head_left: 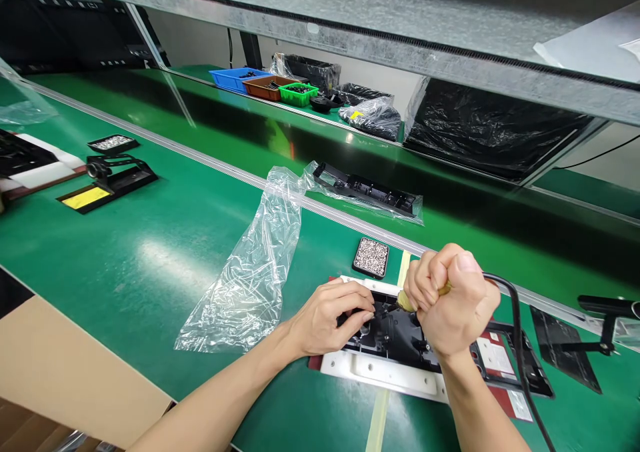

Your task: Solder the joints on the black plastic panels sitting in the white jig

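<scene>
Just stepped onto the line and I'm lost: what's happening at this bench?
A person's right hand grips a corded tool fist-style, its tip down on a black plastic part seated in a white fixture. The left hand rests fingertips on that part. A tray of small screws and an empty plastic bag lie beside.

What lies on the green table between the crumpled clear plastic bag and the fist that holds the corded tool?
In the head view: the small black tray of screws and the left hand.

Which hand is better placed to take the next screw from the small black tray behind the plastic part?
Probably the left hand. It only rests its fingers on the black plastic part, and the screw tray lies just beyond it. The right hand is closed around the corded screwdriver.
</scene>
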A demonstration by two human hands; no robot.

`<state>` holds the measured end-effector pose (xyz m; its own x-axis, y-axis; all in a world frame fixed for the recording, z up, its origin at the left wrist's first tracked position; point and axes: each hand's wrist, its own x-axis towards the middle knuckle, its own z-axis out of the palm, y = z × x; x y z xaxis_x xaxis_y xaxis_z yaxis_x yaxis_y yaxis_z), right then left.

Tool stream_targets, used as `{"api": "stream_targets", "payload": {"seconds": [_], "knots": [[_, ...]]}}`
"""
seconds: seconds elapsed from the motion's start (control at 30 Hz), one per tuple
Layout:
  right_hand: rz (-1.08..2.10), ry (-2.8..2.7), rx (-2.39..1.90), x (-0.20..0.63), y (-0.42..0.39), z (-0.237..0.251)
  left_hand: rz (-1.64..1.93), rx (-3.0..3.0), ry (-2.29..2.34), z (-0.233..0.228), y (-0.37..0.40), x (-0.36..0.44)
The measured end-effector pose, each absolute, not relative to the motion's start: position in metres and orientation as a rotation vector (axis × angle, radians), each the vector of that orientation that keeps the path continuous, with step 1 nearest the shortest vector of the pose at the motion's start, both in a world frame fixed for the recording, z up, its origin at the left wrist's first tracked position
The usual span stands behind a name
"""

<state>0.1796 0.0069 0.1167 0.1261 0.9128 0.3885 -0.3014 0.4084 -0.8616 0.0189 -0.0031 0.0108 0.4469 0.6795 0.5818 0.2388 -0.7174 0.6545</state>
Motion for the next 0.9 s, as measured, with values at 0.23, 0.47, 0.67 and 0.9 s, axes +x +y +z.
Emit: {"api": "stream_targets", "payload": {"seconds": [0.23,0.47,0.67,0.9], "knots": [[0.990,-1.099,-0.698,0.1787,0.0063,0.1186,1.203,2.212,0.770,0.0104,-0.0031,0.0182],[0.981,-1.097,-0.698,0.1783,0.0060,0.1184,1.215,2.223,0.772,0.0112,-0.0034,0.0188],[0.976,-1.104,-0.708,0.1778,0.0066,0.1184,1.214,2.221,0.769,0.0112,-0.0020,0.0187],[0.985,-1.091,-0.711,0.1785,0.0051,0.1175,1.216,2.221,0.773,0.0106,-0.0026,0.0189]]}}
